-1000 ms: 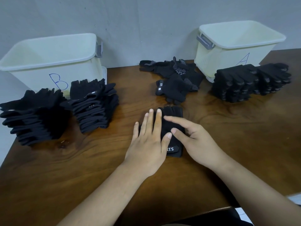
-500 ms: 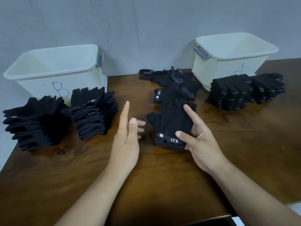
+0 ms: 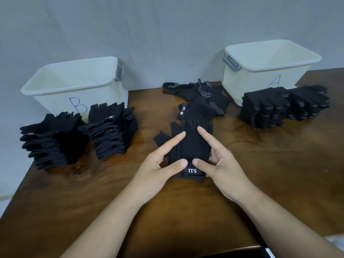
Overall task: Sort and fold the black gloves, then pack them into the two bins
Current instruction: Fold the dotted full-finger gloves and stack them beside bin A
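A fingerless glove (image 3: 191, 146) is gripped at the middle of the counter (image 3: 279, 164) by the left hand (image 3: 156, 172) and the right hand (image 3: 227, 172), thumbs pinched on its cuff, forefingers laid along its back. Its long axis is run from near edge to far edge, cuff nearest; neither hand is nearer.

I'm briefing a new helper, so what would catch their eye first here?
The left hand and right hand grip one black glove at the middle of the table. Gloves lie in left stacks before bin B and right stacks before bin A, with a loose pile between the bins.
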